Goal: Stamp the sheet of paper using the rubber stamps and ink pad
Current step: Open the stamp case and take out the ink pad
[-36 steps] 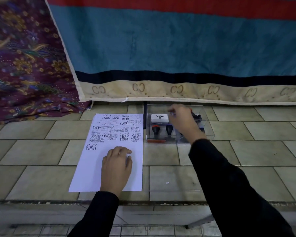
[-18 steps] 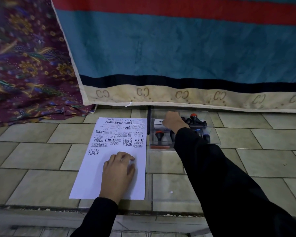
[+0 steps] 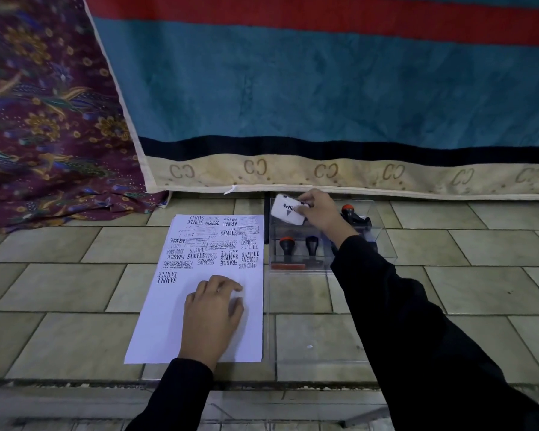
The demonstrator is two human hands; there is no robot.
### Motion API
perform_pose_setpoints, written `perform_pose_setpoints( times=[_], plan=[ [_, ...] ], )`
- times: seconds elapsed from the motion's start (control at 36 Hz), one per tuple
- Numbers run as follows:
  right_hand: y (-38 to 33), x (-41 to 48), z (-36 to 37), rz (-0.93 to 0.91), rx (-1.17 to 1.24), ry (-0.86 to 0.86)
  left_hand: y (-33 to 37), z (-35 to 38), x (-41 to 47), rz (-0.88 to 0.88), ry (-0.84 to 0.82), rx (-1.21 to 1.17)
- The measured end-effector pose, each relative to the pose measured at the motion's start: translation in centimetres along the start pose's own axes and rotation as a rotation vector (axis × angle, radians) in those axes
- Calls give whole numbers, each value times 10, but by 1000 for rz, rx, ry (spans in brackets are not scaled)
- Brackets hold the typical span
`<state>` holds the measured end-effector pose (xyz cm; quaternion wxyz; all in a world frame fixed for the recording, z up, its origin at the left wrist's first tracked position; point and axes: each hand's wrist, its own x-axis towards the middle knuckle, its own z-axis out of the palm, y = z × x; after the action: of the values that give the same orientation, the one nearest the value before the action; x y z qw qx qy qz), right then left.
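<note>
A white sheet of paper (image 3: 156,331) lies on the tiled surface, its far half covered in black stamped words. My left hand (image 3: 210,312) rests flat on its lower half, fingers spread. To the right stands a clear plastic box (image 3: 383,247) holding several rubber stamps (image 3: 286,245) with black and orange handles. My right hand (image 3: 319,213) is over the box's far left corner, gripping a white ink pad (image 3: 285,209) marked "Artline", lifted and tilted above the box.
A clear plastic lid (image 3: 311,334) lies flat in front of the box, beside the paper. A blue, red and cream blanket (image 3: 324,98) hangs just behind the box. Purple patterned cloth (image 3: 44,126) is bunched at the far left. The tiled ledge's edge runs near me.
My right hand moved from the stamps to the box's far left corner and took hold of the ink pad, lifting it and tilting it. My left hand stayed on the paper.
</note>
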<state>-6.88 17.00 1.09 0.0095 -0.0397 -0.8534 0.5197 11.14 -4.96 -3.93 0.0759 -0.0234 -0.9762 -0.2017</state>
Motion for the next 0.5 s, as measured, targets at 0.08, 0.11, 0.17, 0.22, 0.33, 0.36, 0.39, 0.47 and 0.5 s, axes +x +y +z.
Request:
perform_pose_setpoints(
  times=[0.08, 0.11, 0.17, 0.22, 0.33, 0.36, 0.39, 0.47, 0.5],
  plan=[
    [-11, -17, -7, 18, 243, 31, -2, -1, 1, -3, -2, -13],
    [-15, -26, -10, 24, 299, 34, -2, -1, 1, -4, -3, -21],
    [-21, -47, -14, 40, 363, 20, -3, -1, 1, -5, -2, -40],
    [-23, -73, -16, 55, 384, -31, -4, -1, 1, -12, -6, -65],
    [-10, -123, -14, 82, 392, -173, -5, -3, 2, -17, -24, -121],
    [-4, -132, -12, 88, 363, -205, -6, -3, 2, -9, -20, -134],
    [1, -140, -10, 92, 330, -229, -6, -4, 2, 4, -8, -145],
    [18, -151, -2, 102, 244, -251, -5, -4, 1, 88, 30, -187],
    [23, -153, -1, 106, 219, -251, -3, -4, 0, 124, 14, -204]
  ],
)
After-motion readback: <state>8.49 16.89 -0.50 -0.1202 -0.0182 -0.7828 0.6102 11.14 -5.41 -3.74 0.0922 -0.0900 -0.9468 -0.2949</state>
